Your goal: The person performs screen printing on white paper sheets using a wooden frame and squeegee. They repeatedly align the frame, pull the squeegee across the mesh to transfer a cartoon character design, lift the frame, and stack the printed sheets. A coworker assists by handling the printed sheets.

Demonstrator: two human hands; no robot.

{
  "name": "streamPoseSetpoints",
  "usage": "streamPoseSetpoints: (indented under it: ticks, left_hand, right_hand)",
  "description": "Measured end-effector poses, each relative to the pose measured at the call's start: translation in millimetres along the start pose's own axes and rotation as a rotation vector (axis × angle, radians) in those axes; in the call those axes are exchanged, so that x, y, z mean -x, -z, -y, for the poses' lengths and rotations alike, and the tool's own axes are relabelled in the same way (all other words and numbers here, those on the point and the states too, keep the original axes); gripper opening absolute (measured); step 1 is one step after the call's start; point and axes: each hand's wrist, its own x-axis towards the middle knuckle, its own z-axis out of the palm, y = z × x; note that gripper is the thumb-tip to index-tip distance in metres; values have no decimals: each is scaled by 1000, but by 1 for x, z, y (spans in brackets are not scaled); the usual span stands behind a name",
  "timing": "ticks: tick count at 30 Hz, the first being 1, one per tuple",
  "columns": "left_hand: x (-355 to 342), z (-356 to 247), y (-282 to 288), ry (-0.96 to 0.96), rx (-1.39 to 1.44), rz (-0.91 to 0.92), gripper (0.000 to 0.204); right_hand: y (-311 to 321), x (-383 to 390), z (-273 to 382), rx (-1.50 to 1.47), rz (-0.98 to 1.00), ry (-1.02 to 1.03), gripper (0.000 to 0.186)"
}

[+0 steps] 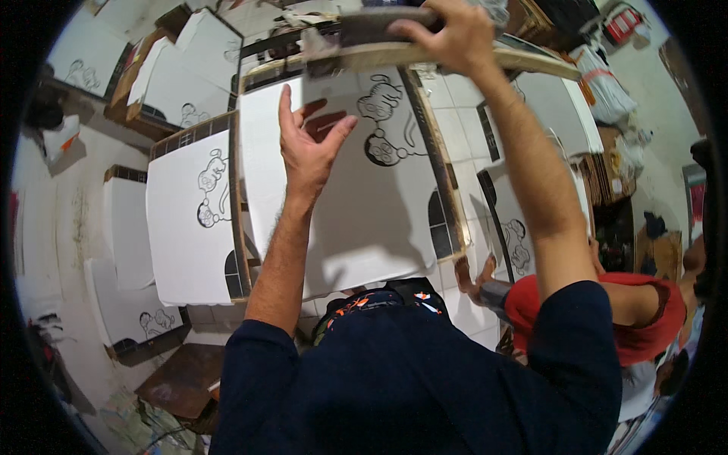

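Note:
My right hand [461,36] is closed at the top of a blurred wooden-framed printing screen [379,57], raised over the far end of the board in front of me. Its thumb lies along a dark grey bar [371,26], which looks like a squeegee. Fingers spread and empty, my left hand [309,148] hovers above white fabric [341,243] stretched on that board. Black line drawings of cartoon figures [383,121] mark the fabric, and a dark patterned patch [441,226] sits at its near right corner. Shadows of my hands fall across it.
To the left stands another board with printed white fabric [178,250], and more [189,68] lie beyond. On the right, a person in a red top [644,311] is beside a further printed board [509,216]. A white sack [607,87] and a red extinguisher [623,26] are far right.

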Motion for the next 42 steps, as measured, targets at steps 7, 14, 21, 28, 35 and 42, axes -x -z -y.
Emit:
streamPoseSetpoints:
  ticks: [7,14,21,28,35,42]
  left_hand:
    - [66,59,-12,491,-186,-60,69]
    - [133,181,31,697,-516,13,93]
    - [132,188,45,771,-578,98,97]
    - [120,180,49,891,-530,165,99]
    - [123,165,66,1007,-517,11,108]
    - [120,158,48,1054,-581,-71,99]
  right_hand:
    - [-58,212,22,-252,52,-13,48]
    - [-66,397,20,-274,208,-1062,50]
    - [-116,431,-40,-488,592,-1598,72]
    - [-112,425,-56,-748,556,-1642,74]
    - [-192,592,-118,-851,144,-2067,28]
    - [-339,689,-95,-433,981,-1100,23]
